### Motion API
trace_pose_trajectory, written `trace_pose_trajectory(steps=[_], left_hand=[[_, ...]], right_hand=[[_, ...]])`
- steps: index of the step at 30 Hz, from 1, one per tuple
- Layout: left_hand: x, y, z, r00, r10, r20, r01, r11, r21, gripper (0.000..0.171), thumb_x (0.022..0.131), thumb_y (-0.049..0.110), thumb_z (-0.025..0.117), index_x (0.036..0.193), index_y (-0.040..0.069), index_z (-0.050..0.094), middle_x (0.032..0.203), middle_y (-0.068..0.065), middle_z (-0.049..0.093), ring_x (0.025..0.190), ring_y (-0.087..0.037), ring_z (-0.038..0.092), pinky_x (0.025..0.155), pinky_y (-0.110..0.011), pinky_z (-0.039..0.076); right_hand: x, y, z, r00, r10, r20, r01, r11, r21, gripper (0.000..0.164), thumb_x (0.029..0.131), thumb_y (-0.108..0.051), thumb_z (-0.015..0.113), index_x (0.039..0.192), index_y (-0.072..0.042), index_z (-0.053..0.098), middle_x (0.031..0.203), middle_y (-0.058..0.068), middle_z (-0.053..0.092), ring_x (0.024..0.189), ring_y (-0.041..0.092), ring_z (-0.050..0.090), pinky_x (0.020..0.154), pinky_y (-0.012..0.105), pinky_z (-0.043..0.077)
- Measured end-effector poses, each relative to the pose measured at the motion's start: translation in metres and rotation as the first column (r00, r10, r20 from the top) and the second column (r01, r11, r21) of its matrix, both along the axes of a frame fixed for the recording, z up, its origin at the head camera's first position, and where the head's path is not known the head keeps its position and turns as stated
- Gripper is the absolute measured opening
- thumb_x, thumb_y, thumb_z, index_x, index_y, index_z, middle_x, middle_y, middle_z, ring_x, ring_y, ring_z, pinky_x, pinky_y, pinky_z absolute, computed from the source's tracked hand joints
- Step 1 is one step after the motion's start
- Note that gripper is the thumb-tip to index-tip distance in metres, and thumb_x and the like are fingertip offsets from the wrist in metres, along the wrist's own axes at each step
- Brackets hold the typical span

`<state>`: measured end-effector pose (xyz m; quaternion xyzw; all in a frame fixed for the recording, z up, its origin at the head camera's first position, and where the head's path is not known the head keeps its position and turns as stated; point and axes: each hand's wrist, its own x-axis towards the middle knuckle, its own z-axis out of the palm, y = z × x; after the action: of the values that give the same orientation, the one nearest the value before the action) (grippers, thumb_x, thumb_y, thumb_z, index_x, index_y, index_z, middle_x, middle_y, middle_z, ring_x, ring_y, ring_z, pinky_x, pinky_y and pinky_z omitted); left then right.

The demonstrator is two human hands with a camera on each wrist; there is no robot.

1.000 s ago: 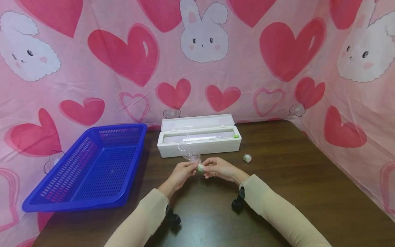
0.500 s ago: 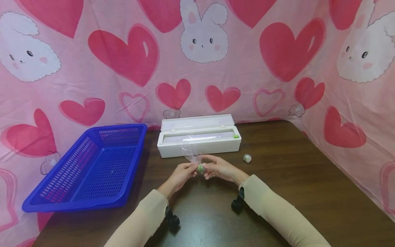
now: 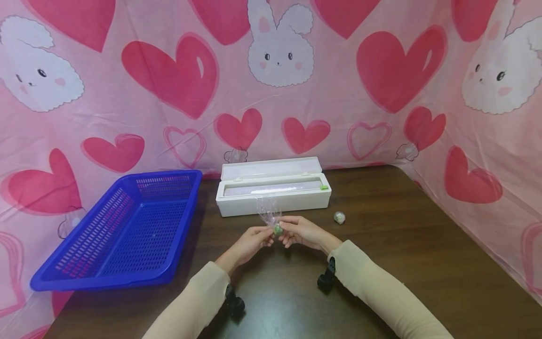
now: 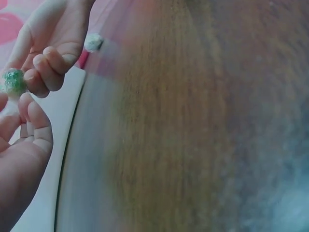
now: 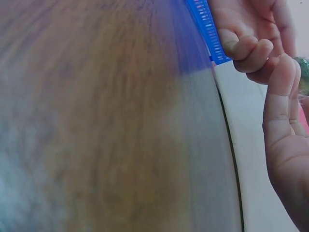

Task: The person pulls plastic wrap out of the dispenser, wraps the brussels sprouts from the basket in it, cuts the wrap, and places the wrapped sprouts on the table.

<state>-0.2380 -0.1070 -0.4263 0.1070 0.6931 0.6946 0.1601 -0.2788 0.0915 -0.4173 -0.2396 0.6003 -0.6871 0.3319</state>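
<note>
A small round green thing wrapped in clear plastic film sits between the two hands, low over the table; its kind is unclear. My left hand pinches it from the left with thumb and fingertips. From the right, my right hand pinches the wrapped green thing and the gathered film beside it. The loose clear film stands up above the fingers in a crinkled fan. In the left wrist view the green ball shows between both hands' fingertips, and in the right wrist view it is partly cut off.
Behind the hands stands a long white cling film box with its lid up and a green slider at the right. Another wrapped ball lies to the right. A blue plastic basket stands at the left of the brown table.
The film has swung upright and slightly right above the green ball, and the ball has turned in the fingers. The right index finger, lifted half a second ago, is back down near the film.
</note>
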Motion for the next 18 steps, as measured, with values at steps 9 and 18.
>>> trace_pose_trajectory(steps=[9, 18], left_hand=[[-0.0022, 0.004, -0.0013, 0.999, 0.0, -0.033, -0.005, 0.992, -0.126, 0.028, 0.093, 0.015, 0.055, 0.108, -0.009, 0.059, 0.089, -0.017, 0.056, 0.081, -0.019, 0.053, 0.078, -0.038, 0.045], [-0.002, 0.0055, -0.0027, 0.999, 0.014, -0.052, -0.021, 0.989, -0.149, 0.035, 0.095, 0.024, 0.051, 0.11, -0.007, 0.06, 0.084, -0.01, 0.056, 0.076, -0.014, 0.052, 0.074, -0.03, 0.045]], right_hand=[[0.0013, -0.0025, 0.0009, 1.0, -0.01, -0.016, 0.01, 1.0, -0.013, 0.021, 0.098, -0.021, 0.045, 0.105, -0.003, 0.055, 0.077, 0.006, 0.059, 0.061, 0.012, 0.056, 0.058, 0.026, 0.05], [0.0017, -0.0015, 0.0026, 1.0, -0.008, -0.021, 0.008, 1.0, -0.007, 0.044, 0.099, -0.018, 0.042, 0.135, 0.007, 0.037, 0.072, 0.003, 0.058, 0.056, 0.01, 0.054, 0.052, 0.022, 0.048]])
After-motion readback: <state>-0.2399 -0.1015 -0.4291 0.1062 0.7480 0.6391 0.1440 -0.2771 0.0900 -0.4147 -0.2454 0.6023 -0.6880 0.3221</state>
